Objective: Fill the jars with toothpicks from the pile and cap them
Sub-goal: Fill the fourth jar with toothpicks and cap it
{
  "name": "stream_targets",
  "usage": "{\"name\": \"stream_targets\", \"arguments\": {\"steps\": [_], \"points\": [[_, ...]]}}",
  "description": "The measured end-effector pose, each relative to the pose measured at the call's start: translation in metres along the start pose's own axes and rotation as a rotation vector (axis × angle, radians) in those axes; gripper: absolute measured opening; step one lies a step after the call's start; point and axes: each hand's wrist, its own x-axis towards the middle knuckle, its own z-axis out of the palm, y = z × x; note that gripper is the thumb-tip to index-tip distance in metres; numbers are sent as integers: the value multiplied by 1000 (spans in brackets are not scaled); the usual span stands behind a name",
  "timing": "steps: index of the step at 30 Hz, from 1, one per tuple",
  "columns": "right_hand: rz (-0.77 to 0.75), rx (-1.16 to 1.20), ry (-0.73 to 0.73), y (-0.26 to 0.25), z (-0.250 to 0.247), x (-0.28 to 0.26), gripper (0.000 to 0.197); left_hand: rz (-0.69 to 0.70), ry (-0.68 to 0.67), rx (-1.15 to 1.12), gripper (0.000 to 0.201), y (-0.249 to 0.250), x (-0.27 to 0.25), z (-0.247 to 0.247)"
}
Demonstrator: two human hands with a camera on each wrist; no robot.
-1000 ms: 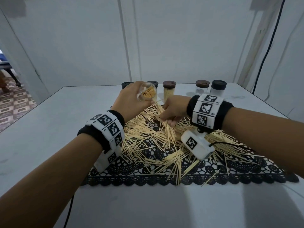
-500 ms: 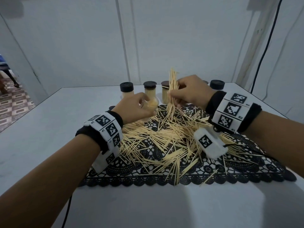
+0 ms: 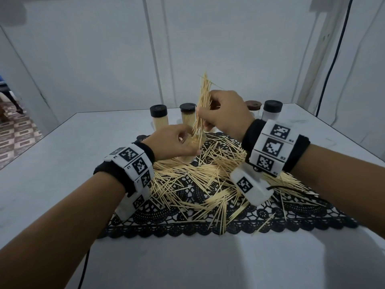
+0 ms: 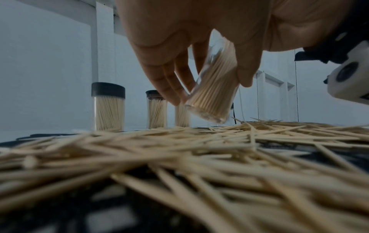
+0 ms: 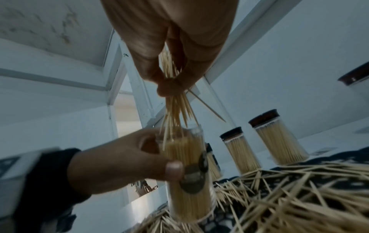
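Observation:
My left hand (image 3: pixel 177 143) grips a clear uncapped jar (image 5: pixel 187 178) that is nearly full of toothpicks, with its base low over the pile (image 3: pixel 208 180); the same jar (image 4: pixel 211 94) shows tilted in the left wrist view. My right hand (image 3: pixel 226 113) pinches a bundle of toothpicks (image 3: pixel 203 101) upright above it. The bundle's lower ends (image 5: pixel 175 119) reach into the jar's mouth, and one stick splays out to the right. Loose toothpicks cover a black lace mat (image 3: pixel 229 226).
Capped jars filled with toothpicks (image 3: pixel 159 118) (image 3: pixel 187 115) stand in a row behind the mat, with two more capped jars (image 3: pixel 271 110) at the back right. A white table (image 3: pixel 62 174) carries everything. White walls close the back and a black cable (image 3: pixel 333 49) hangs at the right.
My right hand lifted a bundle of toothpicks out of the pile and brought it over the jar. My left hand lowered the jar and turned it upright under the bundle.

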Motion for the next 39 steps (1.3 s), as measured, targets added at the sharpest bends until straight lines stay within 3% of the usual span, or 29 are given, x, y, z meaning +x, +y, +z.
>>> {"name": "stream_targets", "arguments": {"steps": [3, 7, 12, 18, 22, 26, 31, 34, 39], "points": [[5, -5, 9, 3, 4, -2, 16, 13, 9, -2, 47, 1, 0, 1], [3, 9, 25, -1, -1, 1, 10, 21, -13, 26, 36, 2, 0, 0], [8, 34, 44, 1, -3, 6, 20, 41, -15, 42, 53, 1, 0, 0], [10, 57, 17, 10, 4, -1, 5, 49, 3, 38, 51, 3, -1, -1], [-21, 58, -26, 15, 7, -7, 28, 41, -9, 49, 48, 3, -1, 0], [9, -10, -36, 20, 8, -12, 14, 33, -44, 70, 72, 4, -3, -2], [10, -94, -76, 25, 8, -13, 1, 31, -48, 88, 63, 4, -2, -1], [43, -138, -132, 27, 8, -13, 17, 34, -44, 85, 62, 3, -2, 0], [4, -103, -102, 26, 3, -12, 20, 28, -47, 88, 50, 3, -1, 0]]}}
